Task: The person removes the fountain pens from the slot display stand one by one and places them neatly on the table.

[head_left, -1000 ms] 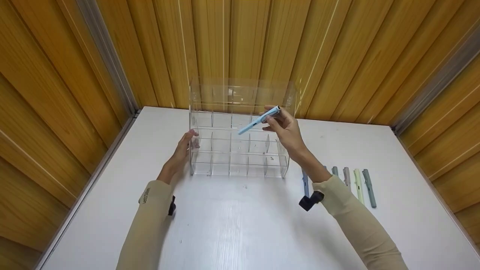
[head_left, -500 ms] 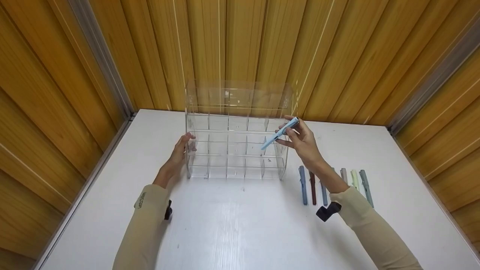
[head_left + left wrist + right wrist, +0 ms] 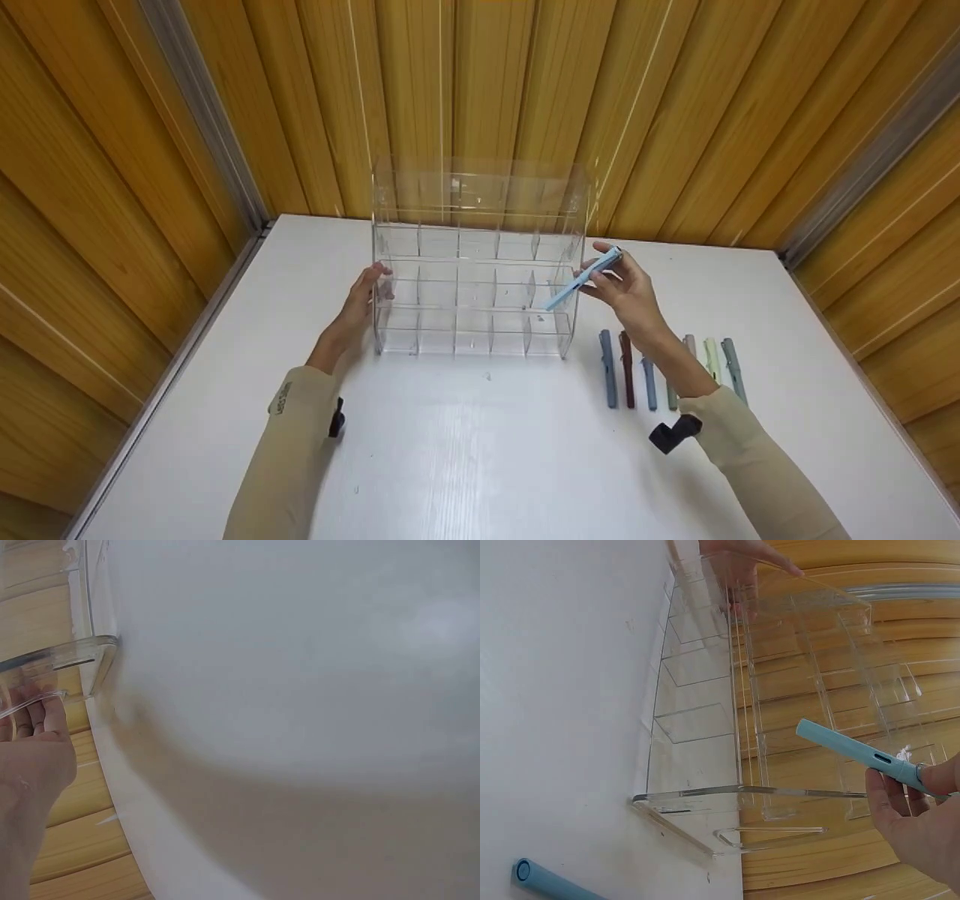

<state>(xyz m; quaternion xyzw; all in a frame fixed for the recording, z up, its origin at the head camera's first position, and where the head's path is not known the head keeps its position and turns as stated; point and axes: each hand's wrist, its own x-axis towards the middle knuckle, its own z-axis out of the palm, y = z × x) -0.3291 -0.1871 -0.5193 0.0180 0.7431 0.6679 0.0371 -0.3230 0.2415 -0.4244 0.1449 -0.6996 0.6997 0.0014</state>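
Observation:
A clear acrylic rack (image 3: pixel 474 330) with several divided compartments stands on the white table, seen end-on in the right wrist view. My left hand (image 3: pixel 358 301) grips its left side panel; in the left wrist view the curled fingers (image 3: pixel 54 716) show at the panel's edge. My right hand (image 3: pixel 634 300) pinches a light blue pen (image 3: pixel 581 280) between thumb and fingers. The pen slants, its lower left end in front of the rack's right side in the head view. Seen from the right wrist, the pen (image 3: pixel 847 746) overlaps the rack, and I cannot tell whether they touch.
Several more pens lie in a row right of the rack, among them a blue one (image 3: pixel 608 369), a dark red one (image 3: pixel 627 370) and a grey-green one (image 3: pixel 735 371). My right forearm covers part of the row. Wood-patterned walls (image 3: pixel 487 82) enclose the table (image 3: pixel 450 450).
My right hand has moved right and slightly toward me with the light blue pen, from the rack's middle to its right side. The left hand stays on the left panel.

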